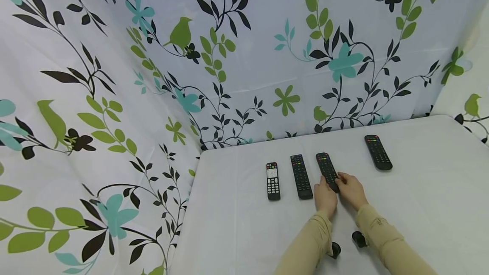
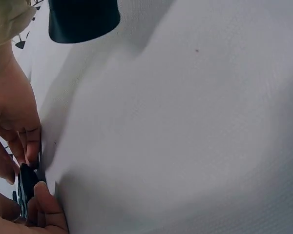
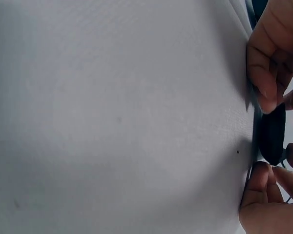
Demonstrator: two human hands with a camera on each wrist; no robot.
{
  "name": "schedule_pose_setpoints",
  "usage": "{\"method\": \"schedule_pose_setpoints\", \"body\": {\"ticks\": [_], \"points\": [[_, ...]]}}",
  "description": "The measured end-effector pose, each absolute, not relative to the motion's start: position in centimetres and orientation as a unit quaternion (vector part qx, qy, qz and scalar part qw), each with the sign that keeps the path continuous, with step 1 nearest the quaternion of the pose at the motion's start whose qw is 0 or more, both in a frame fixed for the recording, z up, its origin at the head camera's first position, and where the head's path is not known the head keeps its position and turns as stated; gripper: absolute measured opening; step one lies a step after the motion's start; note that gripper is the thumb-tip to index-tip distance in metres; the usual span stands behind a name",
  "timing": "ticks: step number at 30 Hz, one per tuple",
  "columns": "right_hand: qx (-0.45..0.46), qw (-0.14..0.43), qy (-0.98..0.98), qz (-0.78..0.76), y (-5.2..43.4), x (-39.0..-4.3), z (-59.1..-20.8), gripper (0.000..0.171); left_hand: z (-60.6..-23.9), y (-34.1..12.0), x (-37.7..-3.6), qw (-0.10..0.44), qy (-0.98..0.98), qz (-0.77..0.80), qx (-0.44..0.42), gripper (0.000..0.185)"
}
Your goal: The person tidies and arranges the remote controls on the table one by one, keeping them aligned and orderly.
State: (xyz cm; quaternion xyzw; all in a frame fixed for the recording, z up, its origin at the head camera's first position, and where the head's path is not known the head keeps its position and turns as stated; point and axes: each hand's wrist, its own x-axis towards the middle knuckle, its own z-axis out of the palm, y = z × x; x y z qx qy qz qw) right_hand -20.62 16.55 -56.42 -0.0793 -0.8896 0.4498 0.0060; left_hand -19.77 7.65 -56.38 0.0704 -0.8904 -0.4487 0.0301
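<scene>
I pinch the light, rigid remote [image 1: 327,170] at its near end with left hand [image 1: 325,199] and right hand [image 1: 352,191]; smooth casing may slip.

- A slim black plastic remote control [image 1: 327,169] with rows of small dark buttons and a few coloured ones at its far end — it lies flat, face up, on the white table.
- It is the third in a row of four, its length running near to far, tilted slightly so the far end leans left.
- Its near end is covered — fingertips of both hands pinch it there, resting on the table.
</scene>
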Motion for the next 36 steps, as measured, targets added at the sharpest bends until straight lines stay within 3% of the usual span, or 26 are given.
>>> {"method": "schedule_pose_setpoints", "body": {"ticks": [4,12,16,20,25,36], "points": [[-0.086,0.027,-0.89,0.447,17.7,-20.6,-56.4,0.044,-56.3,7.8,-19.1,0.055,-0.884,-0.458,0.071,0.033],[-0.152,0.151,-0.882,0.42,23.6,-22.1,-55.1,0.039,-56.4,7.9,-18.5,0.09,-0.858,-0.505,0.028,0.032],[-0.201,0.143,-0.871,0.425,26.6,-22.8,-54.4,0.041,-56.1,8.2,-18.5,0.114,-0.846,-0.521,-0.023,0.031],[-0.227,0.107,-0.875,0.415,28.8,-23.1,-55.0,0.043,-56.0,8.9,-18.5,0.031,-0.809,-0.582,-0.073,0.035],[-0.191,0.074,-0.897,0.391,30.0,-23.3,-56.3,0.043,-55.8,10.2,-18.5,-0.092,-0.752,-0.65,-0.065,0.043],[-0.146,0.036,-0.911,0.383,29.8,-23.8,-56.9,0.045,-55.4,11.1,-18.6,-0.144,-0.762,-0.631,-0.032,0.048]]}}
